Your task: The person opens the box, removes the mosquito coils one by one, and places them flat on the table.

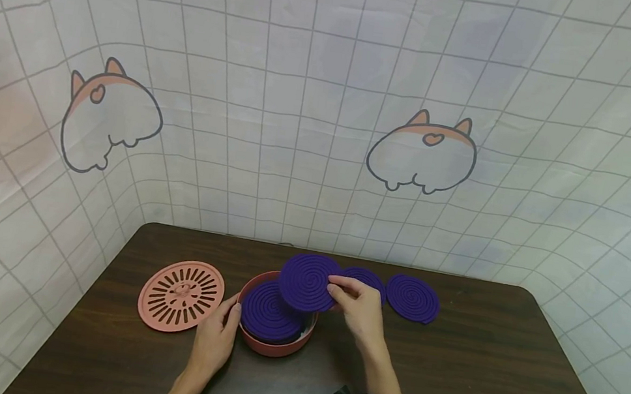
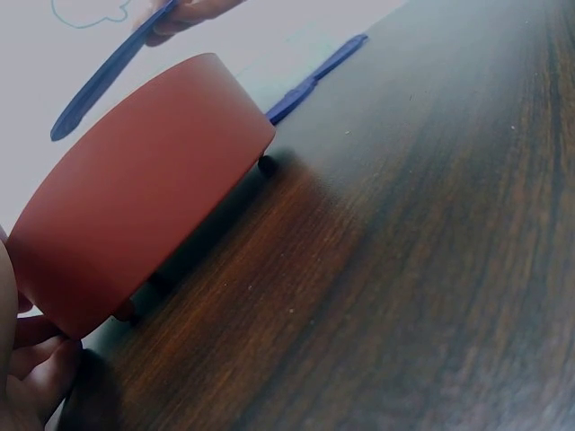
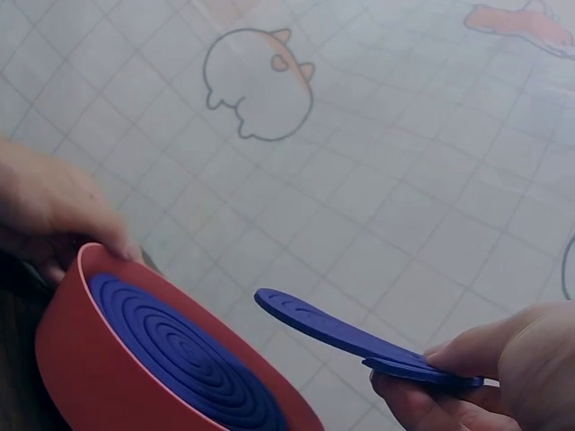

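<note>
My right hand (image 1: 360, 307) pinches a purple spiral mosquito coil (image 1: 305, 281) by its right edge, thumb on top and fingers below. The coil hangs over the back right of a round red box (image 1: 272, 349); the right wrist view shows a gap between them. Inside the box lies another purple mosquito coil (image 3: 184, 346), below the rim. My left hand (image 1: 214, 337) grips the box at its left side, thumb at the rim. Small feet (image 2: 124, 310) hold the box's base above the table, as the left wrist view shows.
A pink slotted round lid (image 1: 181, 297) lies left of the box on the dark wooden table (image 1: 478, 368). To the right of the box lie two more purple coils, one partly hidden (image 1: 367, 277) and one fully visible (image 1: 412, 298). A white checked curtain (image 1: 324, 126) stands behind.
</note>
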`<state>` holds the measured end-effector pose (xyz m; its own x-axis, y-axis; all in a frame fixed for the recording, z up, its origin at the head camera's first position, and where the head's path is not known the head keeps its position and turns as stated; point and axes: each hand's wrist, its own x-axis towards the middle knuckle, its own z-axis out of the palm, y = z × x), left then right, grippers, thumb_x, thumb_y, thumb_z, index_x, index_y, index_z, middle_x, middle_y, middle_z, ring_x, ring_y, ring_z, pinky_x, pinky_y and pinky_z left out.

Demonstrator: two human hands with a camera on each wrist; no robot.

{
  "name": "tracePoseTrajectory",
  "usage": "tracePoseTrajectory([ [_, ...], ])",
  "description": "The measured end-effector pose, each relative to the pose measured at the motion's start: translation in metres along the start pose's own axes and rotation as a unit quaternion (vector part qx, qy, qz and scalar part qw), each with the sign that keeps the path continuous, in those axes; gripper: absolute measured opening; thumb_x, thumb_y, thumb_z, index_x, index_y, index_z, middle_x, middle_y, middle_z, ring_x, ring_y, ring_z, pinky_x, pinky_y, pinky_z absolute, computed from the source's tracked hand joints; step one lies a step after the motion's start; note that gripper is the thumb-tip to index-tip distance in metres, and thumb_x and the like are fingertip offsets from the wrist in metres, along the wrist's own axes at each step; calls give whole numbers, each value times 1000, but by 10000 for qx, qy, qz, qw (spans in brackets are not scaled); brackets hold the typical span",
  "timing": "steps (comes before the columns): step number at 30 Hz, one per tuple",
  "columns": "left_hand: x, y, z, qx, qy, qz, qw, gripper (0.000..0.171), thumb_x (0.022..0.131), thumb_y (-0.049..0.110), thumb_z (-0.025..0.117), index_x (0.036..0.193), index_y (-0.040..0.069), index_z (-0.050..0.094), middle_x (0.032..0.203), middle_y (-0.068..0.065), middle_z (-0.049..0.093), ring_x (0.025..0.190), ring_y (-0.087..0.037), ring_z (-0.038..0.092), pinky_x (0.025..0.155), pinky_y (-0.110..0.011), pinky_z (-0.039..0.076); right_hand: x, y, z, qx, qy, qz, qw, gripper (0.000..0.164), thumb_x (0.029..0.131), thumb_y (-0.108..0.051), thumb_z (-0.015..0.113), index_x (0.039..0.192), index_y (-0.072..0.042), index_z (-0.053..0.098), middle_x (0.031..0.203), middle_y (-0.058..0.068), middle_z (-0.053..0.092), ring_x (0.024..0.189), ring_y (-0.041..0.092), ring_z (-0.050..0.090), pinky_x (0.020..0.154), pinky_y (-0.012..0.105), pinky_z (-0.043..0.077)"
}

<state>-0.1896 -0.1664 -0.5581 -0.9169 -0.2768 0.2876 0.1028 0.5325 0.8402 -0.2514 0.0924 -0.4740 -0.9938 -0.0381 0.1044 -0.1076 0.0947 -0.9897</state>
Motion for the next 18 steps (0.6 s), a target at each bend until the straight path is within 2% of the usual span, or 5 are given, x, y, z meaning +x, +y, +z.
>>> tracePoseTrajectory([
  [5, 0, 1, 0, -27, -9, -22, 10000, 38, 106, 28, 51, 134, 7, 64, 130, -12, 69, 121, -28, 65, 100, -49, 53, 0, -1, -6, 79, 47, -6, 10000, 21, 91, -4, 71, 110, 3, 75, 100, 23, 74, 66, 13, 70, 62, 28, 61],
  [12, 0, 1, -1, 18, -39, -100, 9999, 38, 106, 29, 51, 134, 8, 65, 130, -11, 69, 122, -27, 65, 99, -49, 53, 3, -2, -16, 32, 202, 39, 9998, 21, 91, -7, 72, 110, 1, 76, 100, 19, 75, 68, 12, 71, 71, 39, 63],
  [18, 0, 0, -1, 46, -5, -38, 10000, 38, 106, 29, 50, 134, 8, 64, 129, -12, 69, 121, -29, 65, 99, -50, 53, 3, -4, -25, 3, 329, 45, 9994, 21, 91, -7, 72, 111, 1, 75, 101, 20, 75, 68, 10, 71, 68, 30, 62],
])
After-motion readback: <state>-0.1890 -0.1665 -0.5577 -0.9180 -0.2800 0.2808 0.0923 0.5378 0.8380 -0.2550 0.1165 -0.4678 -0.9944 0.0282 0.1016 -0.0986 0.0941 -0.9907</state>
